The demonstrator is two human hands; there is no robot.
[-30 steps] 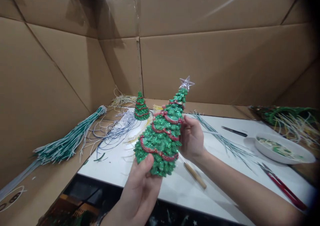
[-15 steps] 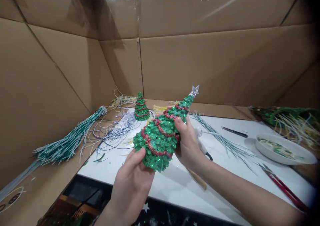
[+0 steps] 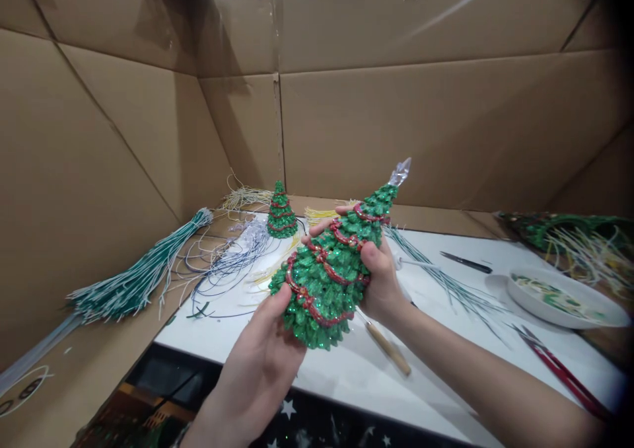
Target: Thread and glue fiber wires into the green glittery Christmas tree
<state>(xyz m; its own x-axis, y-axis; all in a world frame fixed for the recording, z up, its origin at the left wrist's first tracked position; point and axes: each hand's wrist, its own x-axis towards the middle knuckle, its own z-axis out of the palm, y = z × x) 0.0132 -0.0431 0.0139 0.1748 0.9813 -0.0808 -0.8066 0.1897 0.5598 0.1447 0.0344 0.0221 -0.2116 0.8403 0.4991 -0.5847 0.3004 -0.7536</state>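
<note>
A glittery green miniature Christmas tree (image 3: 324,283) with red garlands lies tilted between my hands, its clear star topper (image 3: 400,172) pointing up and right. My left hand (image 3: 270,352) grips the base, thumb on the near edge and the other fingers hidden beneath. Around the upper part, my right hand (image 3: 381,279) is closed, with its thumb on the front and fingertips showing behind. Behind it, a smaller green tree (image 3: 281,213) with red garlands and no star stands upright on the white board (image 3: 341,388).
Bundled green-and-white wires (image 3: 143,269) lie left, beside tangled blue wires (image 3: 232,263). A wooden-handled tool (image 3: 389,349) rests below my right hand. To the right are loose green wires (image 3: 436,269), a black-handled tool (image 3: 465,261), a white bowl (image 3: 535,306) of scraps and red-handled snips (image 3: 559,369). Cardboard walls (image 3: 421,124) surround the board.
Both hands have shifted slightly right with the tree and turned it, so the star now shows edge-on. More of the wooden-handled tool is visible.
</note>
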